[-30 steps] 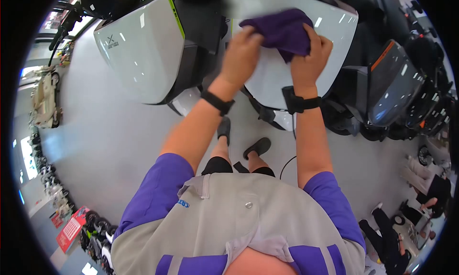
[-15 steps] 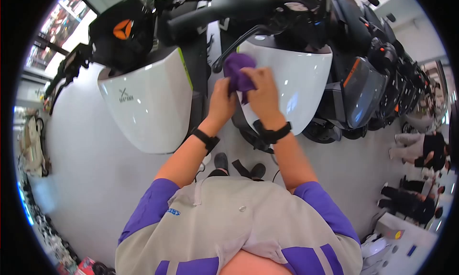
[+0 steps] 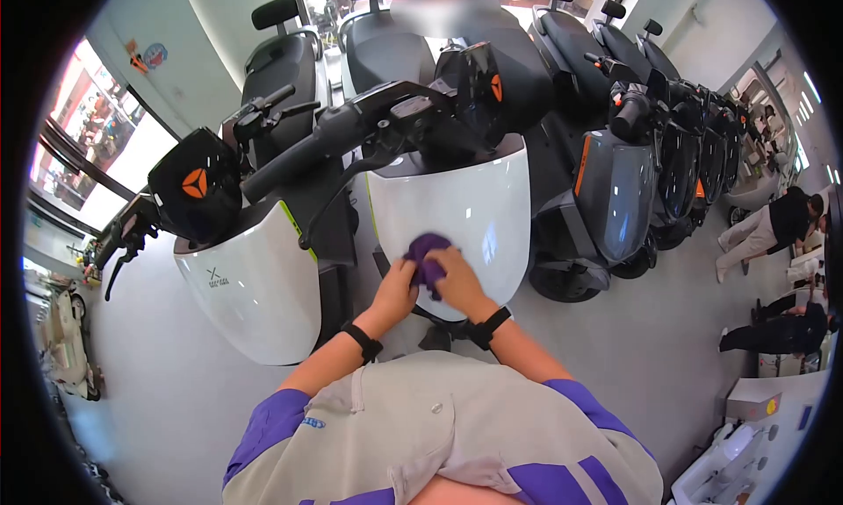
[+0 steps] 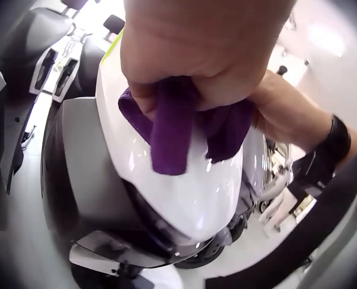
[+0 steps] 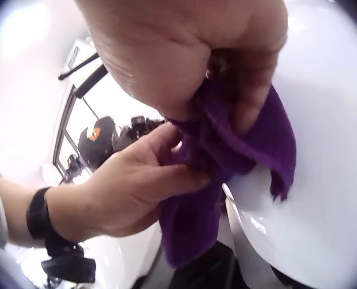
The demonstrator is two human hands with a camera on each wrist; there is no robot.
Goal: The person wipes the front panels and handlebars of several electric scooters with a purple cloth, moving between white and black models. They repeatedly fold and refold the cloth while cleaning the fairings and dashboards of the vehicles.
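Observation:
A purple cloth (image 3: 427,252) is bunched between both my hands in front of the white front panel (image 3: 465,211) of a scooter. My left hand (image 3: 399,292) grips the cloth from the left; the left wrist view has its fingers curled round the purple cloth (image 4: 172,129) over the white panel (image 4: 190,192). My right hand (image 3: 455,277) grips it from the right, and in the right wrist view its fingers pinch the cloth (image 5: 226,162) beside the left hand (image 5: 136,186). The cloth hangs just at the panel's surface.
A second white scooter (image 3: 250,277) stands close on the left, with black handlebars (image 3: 351,127) above. A grey scooter (image 3: 610,189) and a row of others run to the right. People (image 3: 781,224) are at the far right. Grey floor (image 3: 149,373) lies around.
The head view has lifted, so the scooters' handlebars and seats now show. Both hands with the cloth sit lower on the white panel and closer together.

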